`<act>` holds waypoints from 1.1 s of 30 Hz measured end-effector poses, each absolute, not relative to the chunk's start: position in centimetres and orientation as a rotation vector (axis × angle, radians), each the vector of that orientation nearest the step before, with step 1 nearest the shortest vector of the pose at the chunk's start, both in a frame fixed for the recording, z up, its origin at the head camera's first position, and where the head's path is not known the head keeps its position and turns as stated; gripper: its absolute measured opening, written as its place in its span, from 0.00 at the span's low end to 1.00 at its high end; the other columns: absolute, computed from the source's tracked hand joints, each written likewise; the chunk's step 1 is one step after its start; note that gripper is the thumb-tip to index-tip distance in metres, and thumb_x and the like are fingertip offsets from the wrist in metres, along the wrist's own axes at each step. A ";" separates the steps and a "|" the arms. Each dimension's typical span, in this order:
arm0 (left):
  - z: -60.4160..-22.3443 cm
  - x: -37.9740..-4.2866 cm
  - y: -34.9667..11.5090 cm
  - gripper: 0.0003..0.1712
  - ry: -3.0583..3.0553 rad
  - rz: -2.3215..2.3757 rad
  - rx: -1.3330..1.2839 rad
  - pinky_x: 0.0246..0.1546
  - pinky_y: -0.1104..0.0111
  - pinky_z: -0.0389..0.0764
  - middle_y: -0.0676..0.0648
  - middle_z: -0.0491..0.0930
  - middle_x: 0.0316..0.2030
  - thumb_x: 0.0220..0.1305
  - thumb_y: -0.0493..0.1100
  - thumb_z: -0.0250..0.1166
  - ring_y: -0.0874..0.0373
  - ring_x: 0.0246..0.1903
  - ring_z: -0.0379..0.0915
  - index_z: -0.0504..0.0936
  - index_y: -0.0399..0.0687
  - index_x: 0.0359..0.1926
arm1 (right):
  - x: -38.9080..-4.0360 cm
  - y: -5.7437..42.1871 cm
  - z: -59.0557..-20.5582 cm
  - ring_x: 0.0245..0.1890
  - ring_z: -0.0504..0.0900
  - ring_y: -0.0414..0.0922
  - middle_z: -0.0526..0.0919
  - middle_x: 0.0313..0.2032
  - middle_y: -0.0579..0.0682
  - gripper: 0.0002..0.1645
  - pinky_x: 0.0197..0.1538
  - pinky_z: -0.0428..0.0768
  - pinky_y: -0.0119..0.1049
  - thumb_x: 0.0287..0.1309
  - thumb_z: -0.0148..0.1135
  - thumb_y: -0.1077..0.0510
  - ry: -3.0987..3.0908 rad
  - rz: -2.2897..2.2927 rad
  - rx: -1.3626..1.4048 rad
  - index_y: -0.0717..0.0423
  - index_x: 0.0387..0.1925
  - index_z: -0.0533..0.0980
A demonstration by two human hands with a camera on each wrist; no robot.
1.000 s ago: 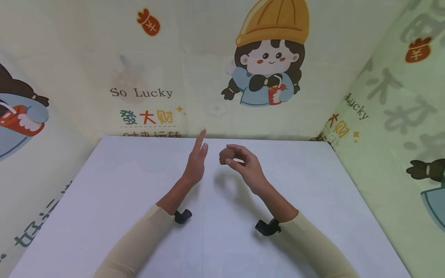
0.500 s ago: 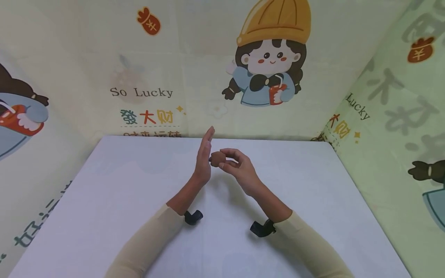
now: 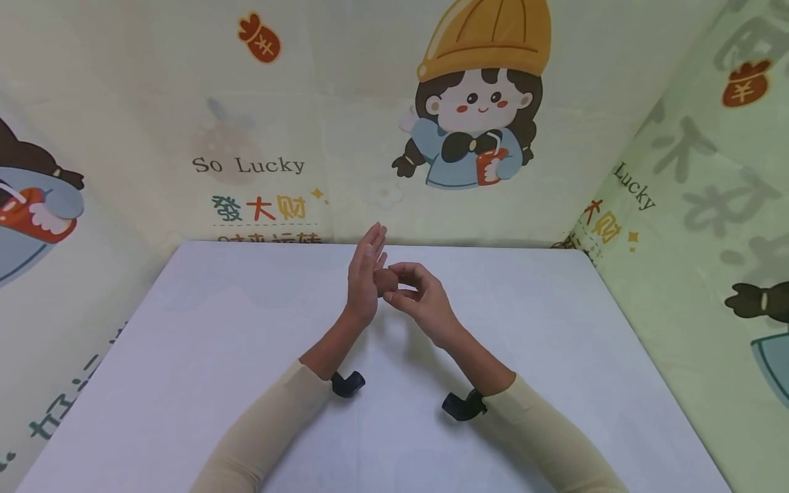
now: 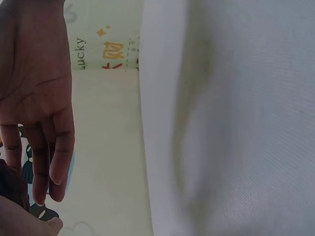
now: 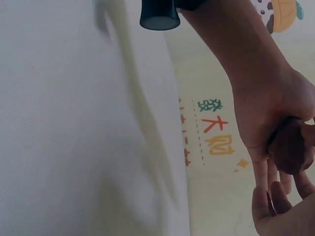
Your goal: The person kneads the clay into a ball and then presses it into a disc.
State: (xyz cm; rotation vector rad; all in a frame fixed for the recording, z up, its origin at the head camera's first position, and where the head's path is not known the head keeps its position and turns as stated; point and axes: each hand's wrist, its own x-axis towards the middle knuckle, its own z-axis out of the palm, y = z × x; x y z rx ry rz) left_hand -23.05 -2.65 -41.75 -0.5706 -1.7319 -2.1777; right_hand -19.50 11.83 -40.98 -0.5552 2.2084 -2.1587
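A small brown rounded lump [image 3: 386, 282] is between my two hands, above the middle of the white table [image 3: 203, 342]. Thumb and fingers of my right hand [image 3: 433, 309] pinch it from the right. My left hand [image 3: 362, 282] stands upright with mostly straight fingers, its palm facing the lump. In the right wrist view the lump [image 5: 291, 147] sits against the left palm, dark and uneven in surface. The left wrist view shows the left palm [image 4: 37, 73] and extended fingers, with the lump only partly in view at the left edge.
Each wrist wears a small black camera, the left one [image 3: 348, 385] and the right one [image 3: 464, 405] close over the table. A printed cream backdrop [image 3: 357, 103] with cartoon figures rises behind the table's far edge and along both sides.
My left hand has moved right and my right hand has brought the lump leftward, so the lump now meets the left palm. The left hand has turned its palm slightly more into view.
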 end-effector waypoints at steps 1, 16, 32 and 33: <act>-41.8 -23.1 -2.6 0.33 -1.712 -2.198 -0.561 0.73 0.45 0.60 0.39 0.66 0.76 0.83 0.49 0.41 0.49 0.76 0.60 0.60 0.35 0.79 | -19.6 11.7 -41.0 0.63 0.78 0.54 0.79 0.60 0.58 0.26 0.63 0.78 0.46 0.65 0.69 0.67 2.254 -2.148 -0.560 0.67 0.63 0.74; -42.1 -22.5 -0.5 0.35 -1.817 -2.209 -0.590 0.76 0.52 0.56 0.42 0.60 0.79 0.82 0.52 0.41 0.53 0.78 0.54 0.57 0.39 0.81 | -19.8 8.8 -40.6 0.81 0.38 0.50 0.37 0.83 0.53 0.59 0.77 0.44 0.63 0.71 0.29 0.18 2.529 -2.147 -0.348 0.57 0.83 0.44; -42.2 -20.2 0.6 0.37 -1.894 -2.160 -0.838 0.76 0.53 0.51 0.41 0.45 0.83 0.82 0.50 0.30 0.57 0.66 0.63 0.45 0.38 0.84 | -20.7 10.4 -39.7 0.74 0.58 0.48 0.35 0.84 0.44 0.53 0.63 0.64 0.48 0.74 0.27 0.22 2.411 -2.307 -0.285 0.46 0.86 0.41; -42.2 -20.1 0.7 0.37 -1.892 -2.159 -0.852 0.75 0.51 0.52 0.40 0.46 0.83 0.81 0.49 0.29 0.56 0.67 0.61 0.45 0.37 0.84 | -20.9 10.5 -39.5 0.75 0.57 0.48 0.35 0.84 0.43 0.51 0.64 0.64 0.48 0.75 0.27 0.23 2.405 -2.313 -0.277 0.45 0.86 0.41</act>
